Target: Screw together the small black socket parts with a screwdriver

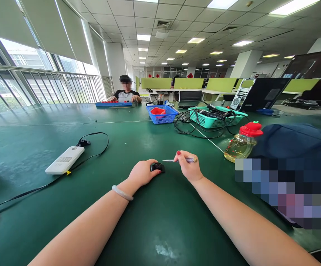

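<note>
My left hand (pixel 143 172), with a pale bangle (pixel 122 193) at the wrist, is closed round a small black object (pixel 157 167) on the green table. Thumb and fingers grip its sides, and its exact kind cannot be made out. To its right, my right hand (pixel 188 166) pinches a slim screwdriver (pixel 191 160) with a thin metal shaft and a clear-looking handle. The shaft lies roughly level and points left. Its tip is just short of the black object, apparently apart from it.
A white power bank (pixel 65 160) with a black cable lies left. Ahead stand a blue basket (pixel 162 117) and a green basket (pixel 209 121) heaped with cables. At right are a red-capped bottle (pixel 239 147) and a dark cap (pixel 293 142). Another person (pixel 125 92) sits across the table.
</note>
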{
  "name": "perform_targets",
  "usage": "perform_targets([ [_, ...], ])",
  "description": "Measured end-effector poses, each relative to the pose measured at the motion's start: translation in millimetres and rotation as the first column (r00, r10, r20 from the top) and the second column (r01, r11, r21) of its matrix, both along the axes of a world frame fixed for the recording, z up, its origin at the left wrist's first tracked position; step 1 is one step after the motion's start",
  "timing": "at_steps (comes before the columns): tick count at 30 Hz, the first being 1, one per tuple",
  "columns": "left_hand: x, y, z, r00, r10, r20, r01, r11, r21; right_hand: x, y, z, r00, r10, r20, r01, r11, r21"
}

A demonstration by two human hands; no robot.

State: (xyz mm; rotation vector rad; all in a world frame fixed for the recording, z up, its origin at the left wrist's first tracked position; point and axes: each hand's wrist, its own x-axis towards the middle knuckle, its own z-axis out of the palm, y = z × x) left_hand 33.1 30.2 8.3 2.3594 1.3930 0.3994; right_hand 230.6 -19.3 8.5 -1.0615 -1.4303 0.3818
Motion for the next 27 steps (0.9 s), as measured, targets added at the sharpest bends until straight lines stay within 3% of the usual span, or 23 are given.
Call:
perform_targets([
  [4, 0.1, -2.2, 1.2, 1.0, -0.012, -0.004, 0.012, 1.0, -0.001, 9.6, 15.0, -11.3, 0.974, 0.027, -0.225, -0.074, 0.977, -0.202],
  [7, 0.2, -3.3, 1.6, 0.999, -0.031, -0.011, 0.031, 0.999, 0.006, 11.8, 21.3, -17.9, 0.952, 0.039, -0.304, -0.127, 0.953, -0.276],
  [27, 1.3, -4.0, 0.2, 0.997, -0.05, -0.059, 0.051, 0.999, 0.015, 11.3, 23.1, -13.2, 0.89, 0.03, -0.455, -0.216, 0.907, -0.362],
])
